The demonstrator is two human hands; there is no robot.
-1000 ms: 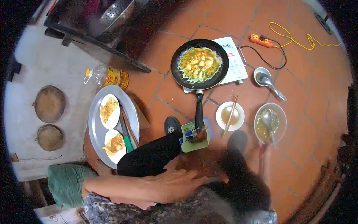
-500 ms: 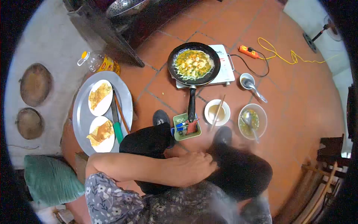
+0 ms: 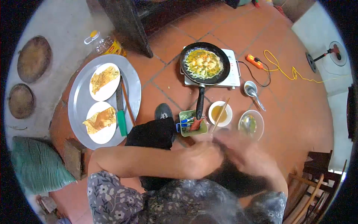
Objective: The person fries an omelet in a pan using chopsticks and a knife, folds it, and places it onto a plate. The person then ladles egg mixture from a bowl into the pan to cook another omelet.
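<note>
My left hand (image 3: 205,157) is over my lap, blurred, with its fingers hard to make out. Close beside it, my right hand (image 3: 240,147) is also smeared by motion; whether the two touch is unclear. Just beyond them, chopsticks (image 3: 223,112) lie across a white bowl (image 3: 229,120) of yellowish liquid. A clear bowl (image 3: 260,128) with a spoon in it is partly behind my right hand. Further off, a black frying pan (image 3: 201,81) holds an omelette (image 3: 203,64) with green bits, on a white stove (image 3: 233,76). The pan handle points toward me, above a green basket (image 3: 203,131).
On the left, a metal tray (image 3: 76,108) carries two white plates with folded omelettes, a green-handled knife (image 3: 121,121) and brown chopsticks (image 3: 128,104). An oil bottle (image 3: 108,45) stands behind it. A small bowl (image 3: 247,85) with a spoon and an orange power strip (image 3: 254,61) are at right.
My right hand has come into view from below and is now near my left hand. My left hand has shifted slightly. The whole view has turned a little.
</note>
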